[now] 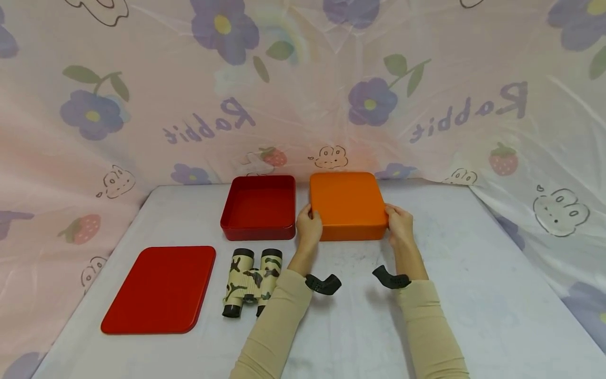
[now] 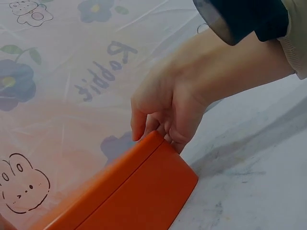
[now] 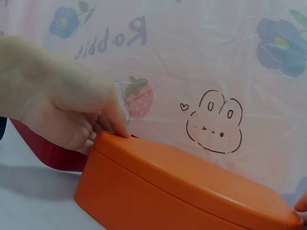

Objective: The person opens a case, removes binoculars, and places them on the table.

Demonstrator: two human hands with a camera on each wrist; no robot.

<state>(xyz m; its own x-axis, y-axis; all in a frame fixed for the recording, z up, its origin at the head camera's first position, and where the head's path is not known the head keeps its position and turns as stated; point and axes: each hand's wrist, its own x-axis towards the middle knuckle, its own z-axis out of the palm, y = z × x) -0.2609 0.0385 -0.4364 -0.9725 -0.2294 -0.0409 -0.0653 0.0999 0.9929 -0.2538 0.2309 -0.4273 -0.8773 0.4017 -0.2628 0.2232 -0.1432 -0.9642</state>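
An orange lidded box point(image 1: 347, 197) stands at the back of the table, its lid on and a thin seam running round the side. My left hand point(image 1: 309, 227) grips its left side, and the right wrist view shows that hand point(image 3: 72, 96) with a digit on the lid's edge and the other fingers curled against the wall. On the opposite side my right hand point(image 1: 400, 223) holds the box. Seen from the left wrist, this hand point(image 2: 168, 103) has its fingers bent at the box's corner. Whether the box touches the table is unclear.
Left of the orange box sits an open red box point(image 1: 258, 205). A flat red lid point(image 1: 161, 289) lies at the front left. Camouflage-patterned binoculars point(image 1: 243, 281) lie beside my left forearm, which partly covers them. A printed curtain point(image 1: 303, 95) hangs behind the white table point(image 1: 497, 316).
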